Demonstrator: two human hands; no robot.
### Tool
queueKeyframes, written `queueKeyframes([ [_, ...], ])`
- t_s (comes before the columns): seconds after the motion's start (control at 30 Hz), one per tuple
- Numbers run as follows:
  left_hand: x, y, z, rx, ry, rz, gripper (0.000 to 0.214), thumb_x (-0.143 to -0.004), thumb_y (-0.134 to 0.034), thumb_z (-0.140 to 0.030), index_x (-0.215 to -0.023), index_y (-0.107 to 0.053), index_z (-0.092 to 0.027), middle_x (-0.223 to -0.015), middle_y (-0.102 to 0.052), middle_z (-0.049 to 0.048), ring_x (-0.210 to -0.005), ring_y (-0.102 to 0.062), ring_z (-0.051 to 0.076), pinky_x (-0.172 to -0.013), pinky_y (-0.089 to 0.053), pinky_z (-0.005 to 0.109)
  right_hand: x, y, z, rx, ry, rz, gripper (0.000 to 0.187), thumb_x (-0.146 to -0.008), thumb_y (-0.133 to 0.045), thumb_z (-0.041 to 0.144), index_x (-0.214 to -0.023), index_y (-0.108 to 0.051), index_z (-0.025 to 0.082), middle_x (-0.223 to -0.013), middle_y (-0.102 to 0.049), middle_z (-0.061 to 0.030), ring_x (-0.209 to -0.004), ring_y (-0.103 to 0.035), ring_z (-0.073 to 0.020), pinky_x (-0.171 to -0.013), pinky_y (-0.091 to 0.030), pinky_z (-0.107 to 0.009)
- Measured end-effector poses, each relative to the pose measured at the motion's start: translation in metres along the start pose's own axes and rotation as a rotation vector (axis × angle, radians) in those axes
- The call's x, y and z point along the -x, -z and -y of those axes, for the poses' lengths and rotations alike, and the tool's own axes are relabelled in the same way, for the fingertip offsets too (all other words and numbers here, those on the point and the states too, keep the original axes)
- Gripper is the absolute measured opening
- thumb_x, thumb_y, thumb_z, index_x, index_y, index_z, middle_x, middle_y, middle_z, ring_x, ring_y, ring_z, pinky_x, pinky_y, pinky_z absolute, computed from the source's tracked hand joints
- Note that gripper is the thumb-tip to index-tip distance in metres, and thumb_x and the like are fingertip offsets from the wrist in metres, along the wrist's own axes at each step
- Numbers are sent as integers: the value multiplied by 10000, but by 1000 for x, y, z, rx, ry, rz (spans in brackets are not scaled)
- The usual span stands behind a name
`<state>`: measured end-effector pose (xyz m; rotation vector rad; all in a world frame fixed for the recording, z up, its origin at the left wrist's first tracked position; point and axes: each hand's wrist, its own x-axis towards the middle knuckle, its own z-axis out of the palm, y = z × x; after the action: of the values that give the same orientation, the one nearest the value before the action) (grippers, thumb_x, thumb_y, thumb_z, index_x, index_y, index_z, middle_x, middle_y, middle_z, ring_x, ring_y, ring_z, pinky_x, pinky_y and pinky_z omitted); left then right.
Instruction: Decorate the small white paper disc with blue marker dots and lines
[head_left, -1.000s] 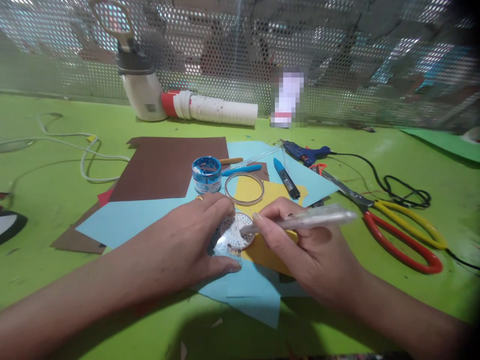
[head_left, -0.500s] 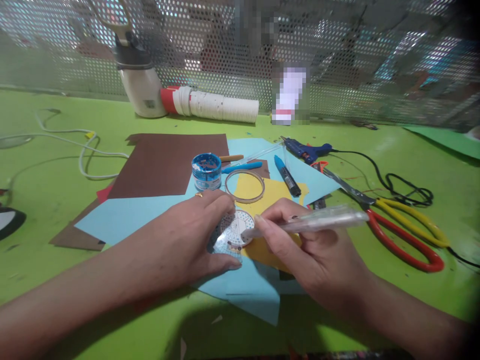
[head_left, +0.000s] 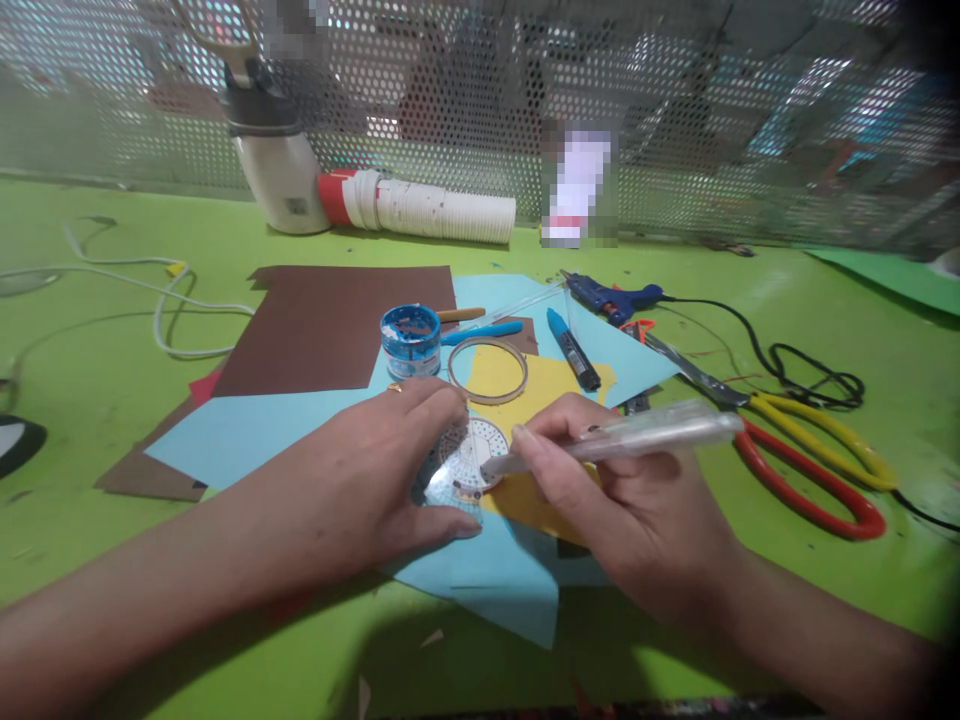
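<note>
Head view: white dotted disc (head_left: 486, 440) lies centrally on the worktop (head_left: 825, 300), 3 o'clock of our left grip (head_left: 390, 455), its thumb and fingers spread apart. Our right grip (head_left: 637, 505) is clamped on a translucent pen-like tool (head_left: 652, 431): smooth, rigid, probably light, best held low. Disc looks thin, stiffish; we'd steady its rim. Hoop (head_left: 489, 401) at 12 o'clock.

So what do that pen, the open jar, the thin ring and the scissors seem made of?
Pen: probably clear plastic; its barrel looks see-through and shiny.
Jar: glossy plastic or glass, seemingly clear-walled and smeared blue.
Ring: maybe wood or card; matt, brownish, too small to tell.
Scissors: blades look like metal, grey and dully shining; handles perhaps smooth plastic, evenly red and yellow.
</note>
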<state>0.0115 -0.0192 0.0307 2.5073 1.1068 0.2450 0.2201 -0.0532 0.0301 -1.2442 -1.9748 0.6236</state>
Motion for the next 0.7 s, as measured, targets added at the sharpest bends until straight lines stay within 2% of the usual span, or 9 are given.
queueKeyframes([
  [0.13, -2, 1, -2, 6, 20, 11, 466, -800, -685, -461, -1133, -503, -191, -1169, -590, 98, -1045, -579, 299, -851, -493, 434, -2, 4, 0, -11, 50, -216, 255, -954, -506, 244, -707, -561, 211, -595, -554, 44, -541, -526, -85, -549, -436, -229],
  [0.23, -1, 2, -3, 21, 45, 13, 506, -796, -682, -458, -1182, -478, -202, -1196, -589, 103, -1070, -585, 314, -877, -497, 454, -4, 5, -5, -24, 15, -294, 186, -965, -505, 278, -846, -629, 205, -715, -638, 21, -664, -601, -104, -669, -479, -248],
  [0.37, 1, 7, 3, 25, 46, -37, 612, -799, -658, -508, -1291, -401, -250, -1301, -550, 101, -1123, -574, 335, -916, -498, 482, -8, 5, -14, -114, -16, -228, 207, -969, -508, 282, -1087, -647, 185, -892, -700, -18, -829, -663, -131, -775, -513, -264],
  [0.47, 3, 12, 9, -8, 38, -149, 719, -778, -642, -602, -1362, -344, -305, -1346, -520, 70, -1103, -581, 334, -891, -513, 472, -9, 3, -21, -111, 15, -165, 203, -959, -524, 232, -1098, -656, 167, -943, -721, -29, -852, -685, -125, -745, -520, -233],
  [0.53, 3, 14, 12, -18, 40, -204, 691, -807, -627, -570, -1382, -331, -327, -1349, -510, 46, -1072, -593, 313, -873, -521, 454, -10, 2, -25, -83, 84, -144, 196, -956, -524, 210, -1087, -659, 156, -985, -727, -37, -890, -686, -120, -761, -515, -216],
  [0.6, 3, 14, 13, -19, 51, -208, 672, -820, -627, -538, -1388, -344, -316, -1347, -515, 51, -1075, -594, 315, -881, -520, 463, -11, 2, -29, -50, 136, -129, 192, -954, -520, 198, -1075, -661, 149, -1009, -729, -43, -933, -681, -119, -807, -505, -208],
  [0.7, 2, 11, 13, -10, 44, -152, 704, -797, -645, -558, -1386, -373, -284, -1358, -520, 93, -1152, -564, 354, -929, -502, 514, -11, 1, -32, -2, 131, -92, 179, -943, -528, 181, -1052, -665, 146, -995, -738, -42, -907, -688, -116, -795, -505, -200],
])
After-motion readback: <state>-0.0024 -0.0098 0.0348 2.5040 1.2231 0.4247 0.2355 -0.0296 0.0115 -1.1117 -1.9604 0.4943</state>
